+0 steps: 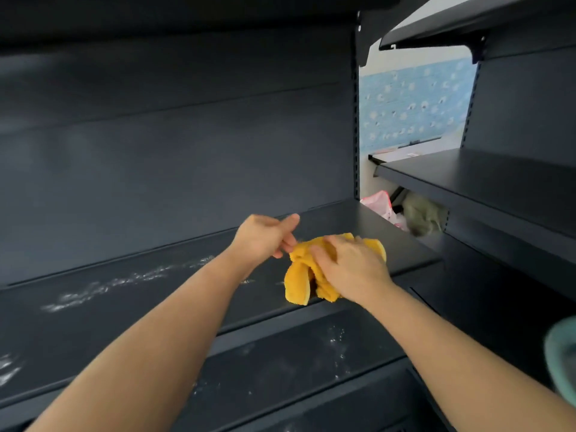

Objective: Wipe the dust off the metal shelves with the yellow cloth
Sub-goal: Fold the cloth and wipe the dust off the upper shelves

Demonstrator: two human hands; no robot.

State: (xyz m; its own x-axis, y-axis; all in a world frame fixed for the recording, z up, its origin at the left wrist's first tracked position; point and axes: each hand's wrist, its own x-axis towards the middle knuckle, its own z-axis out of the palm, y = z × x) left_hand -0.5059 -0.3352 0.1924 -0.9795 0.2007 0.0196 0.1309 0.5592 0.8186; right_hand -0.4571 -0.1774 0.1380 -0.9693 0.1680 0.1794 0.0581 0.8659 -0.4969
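Note:
A bunched yellow cloth (300,277) lies near the front edge of a dark metal shelf (349,226). My right hand (352,268) presses down on top of the cloth and grips it. My left hand (265,238) is just left of it, fingers curled and pinching the cloth's upper left corner. White dust streaks (124,283) run across the shelf to the left of my hands. More white specks (338,336) dot the lower shelf (280,363) below.
The dark back panel (174,145) rises behind the shelf. A second shelving unit (486,179) stands at the right. In the gap between the units are a pink-and-white bag (381,205) and a blue patterned wall (414,104). A teal object (562,353) shows at the right edge.

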